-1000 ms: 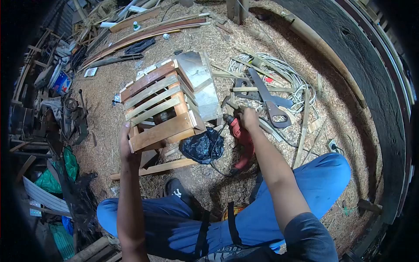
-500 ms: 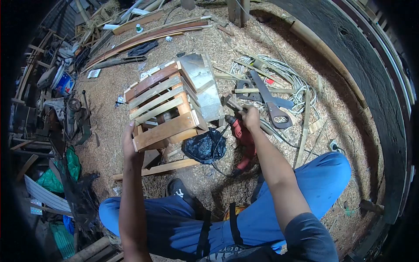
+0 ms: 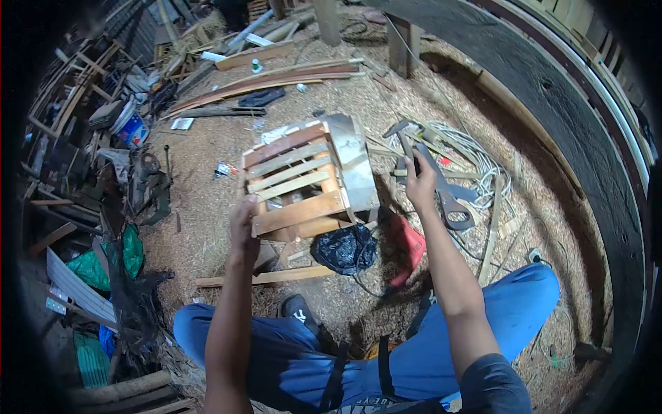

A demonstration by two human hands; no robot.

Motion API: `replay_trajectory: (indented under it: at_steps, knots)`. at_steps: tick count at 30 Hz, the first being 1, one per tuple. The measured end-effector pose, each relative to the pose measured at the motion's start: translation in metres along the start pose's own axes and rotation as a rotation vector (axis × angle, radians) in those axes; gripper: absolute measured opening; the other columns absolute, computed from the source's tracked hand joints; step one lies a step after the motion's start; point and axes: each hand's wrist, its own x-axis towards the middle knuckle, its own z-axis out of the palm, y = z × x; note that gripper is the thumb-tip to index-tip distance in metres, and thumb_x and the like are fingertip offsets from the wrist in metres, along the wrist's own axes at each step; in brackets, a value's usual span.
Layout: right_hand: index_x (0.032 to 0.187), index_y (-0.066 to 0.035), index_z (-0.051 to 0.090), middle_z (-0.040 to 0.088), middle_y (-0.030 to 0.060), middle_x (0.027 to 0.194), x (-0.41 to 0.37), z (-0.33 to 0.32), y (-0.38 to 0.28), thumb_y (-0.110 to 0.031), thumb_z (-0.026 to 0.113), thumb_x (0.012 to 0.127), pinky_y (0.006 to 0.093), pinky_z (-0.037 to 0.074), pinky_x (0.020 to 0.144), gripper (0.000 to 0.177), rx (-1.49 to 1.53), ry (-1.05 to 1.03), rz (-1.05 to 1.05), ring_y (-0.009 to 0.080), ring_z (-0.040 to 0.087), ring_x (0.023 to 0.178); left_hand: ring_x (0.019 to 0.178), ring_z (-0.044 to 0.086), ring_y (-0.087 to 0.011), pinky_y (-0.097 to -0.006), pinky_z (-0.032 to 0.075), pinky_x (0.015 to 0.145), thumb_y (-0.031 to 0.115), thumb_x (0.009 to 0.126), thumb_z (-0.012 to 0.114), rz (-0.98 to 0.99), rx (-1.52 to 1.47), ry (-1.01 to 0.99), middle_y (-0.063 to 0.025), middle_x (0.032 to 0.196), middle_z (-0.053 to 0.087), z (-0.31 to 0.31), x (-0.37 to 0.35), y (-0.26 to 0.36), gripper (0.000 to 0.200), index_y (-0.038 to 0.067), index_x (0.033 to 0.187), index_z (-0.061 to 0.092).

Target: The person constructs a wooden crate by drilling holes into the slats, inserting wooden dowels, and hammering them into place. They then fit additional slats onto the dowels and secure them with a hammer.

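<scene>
The left hand [image 3: 243,222] is curled over the near left edge of the slatted wooden crate [image 3: 295,181], its fingers closed on the lowest board. The crate stands tilted on the sawdust floor [image 3: 207,200] in the middle of the scene, just beyond the person's knees, with a metal sheet [image 3: 356,160] on its right side. The right hand [image 3: 419,182] is just right of the crate, its fist closed around a dark handle; this seems to be a hammer [image 3: 400,131] with its head toward the far side, though it is too small to be sure. On the near side of that hand a red drill [image 3: 408,243] lies on the floor, untouched, beside a black plastic bag [image 3: 345,248]. A handsaw [image 3: 449,196] and a coil of white cable [image 3: 479,159] lie to the right of the hand, and a loose wooden slat [image 3: 265,277] lies on the near side of the crate
</scene>
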Motion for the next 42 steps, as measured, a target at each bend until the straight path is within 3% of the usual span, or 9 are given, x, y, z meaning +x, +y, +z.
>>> replay_trajectory:
  at_steps: [3,7,16,21,24,27,33,40,42]
  knots:
    - [0.122,0.001,0.069,0.073,0.0225,0.103,0.01,-0.015,-0.06,-0.016,0.071,0.096,0.0414,0.055,0.087,0.031,-0.004,-0.176,0.11,0.0371,0.071,0.093,0.099,0.064,-0.0137,-0.0313,0.052,0.087,0.031,0.103,0.059,0.061,0.141,0.064,-0.0059,0.109,0.068,0.001,-0.001,0.008,0.033,0.003,0.118,0.067]
    - [0.125,0.001,0.069,0.073,0.0221,0.107,0.018,-0.026,-0.12,-0.011,0.07,0.096,0.0403,0.054,0.088,0.031,0.111,-0.316,-0.181,0.0349,0.071,0.096,0.095,0.063,-0.0131,-0.0303,0.051,0.087,0.03,0.1,0.067,0.008,0.018,0.066,-0.0038,0.105,0.07,-0.003,0.005,-0.001,0.032,0.003,0.118,0.069]
    - [0.137,-0.003,0.064,0.072,0.0249,0.117,0.008,-0.041,-0.233,-0.006,0.064,0.099,0.0413,0.056,0.088,0.038,0.043,-0.685,-0.309,0.0339,0.074,0.099,0.087,0.063,-0.0116,-0.0289,0.052,0.076,0.029,0.095,0.077,-0.058,-0.021,0.074,-0.0047,0.099,0.07,-0.003,0.006,0.004,0.033,0.001,0.112,0.072]
    - [0.151,-0.034,0.053,0.073,0.0188,0.1,0.0,-0.024,-0.256,0.01,0.06,0.077,0.0494,0.056,0.086,0.086,-0.112,-0.908,-0.488,0.0394,0.072,0.093,0.089,0.065,-0.0102,-0.0281,0.052,0.08,0.03,0.098,0.073,-0.027,0.019,0.062,-0.0022,0.098,0.071,-0.007,0.012,-0.003,0.029,0.004,0.109,0.072]
    - [0.153,-0.034,0.051,0.074,0.0184,0.102,-0.001,-0.014,-0.271,0.005,0.063,0.08,0.0498,0.056,0.084,0.084,-0.117,-0.989,-0.53,0.0405,0.071,0.093,0.1,0.064,-0.0119,-0.0317,0.051,0.089,0.03,0.097,0.074,-0.048,-0.003,0.041,-0.0041,0.102,0.071,-0.003,0.003,0.008,0.031,0.002,0.111,0.072]
    - [0.153,-0.035,0.05,0.074,0.0177,0.105,0.002,-0.004,-0.288,-0.001,0.066,0.082,0.0493,0.056,0.083,0.081,-0.181,-0.998,-0.596,0.0415,0.07,0.095,0.093,0.067,-0.0144,-0.0304,0.053,0.081,0.032,0.095,0.076,-0.026,-0.014,0.038,-0.0077,0.106,0.072,-0.007,0.01,-0.003,0.039,0.001,0.119,0.071]
    - [0.153,-0.035,0.05,0.072,0.0195,0.107,0.01,0.002,-0.312,-0.037,0.075,0.092,0.0517,0.056,0.087,0.066,-0.402,-1.14,-0.586,0.0433,0.069,0.098,0.093,0.067,-0.0148,-0.031,0.054,0.082,0.035,0.091,0.079,-0.036,0.002,0.063,-0.0087,0.107,0.072,-0.01,0.017,-0.013,0.045,0.0,0.118,0.071]
    - [0.153,-0.034,0.05,0.072,0.0216,0.104,0.003,0.01,-0.318,-0.008,0.066,0.086,0.0527,0.057,0.082,0.074,-0.255,-0.955,-0.573,0.042,0.07,0.094,0.095,0.067,-0.0163,-0.0322,0.055,0.081,0.037,0.091,0.079,-0.05,0.029,0.062,-0.0105,0.108,0.071,-0.009,0.015,-0.01,0.047,0.0,0.12,0.07]
    - [0.153,-0.034,0.05,0.072,0.022,0.102,0.001,0.015,-0.311,-0.008,0.067,0.086,0.0529,0.057,0.081,0.074,-0.372,-1.053,-0.586,0.0419,0.07,0.093,0.096,0.067,-0.0168,-0.0328,0.055,0.081,0.038,0.091,0.079,-0.03,0.057,0.064,-0.0108,0.109,0.071,-0.01,0.015,-0.011,0.048,0.0,0.12,0.07]
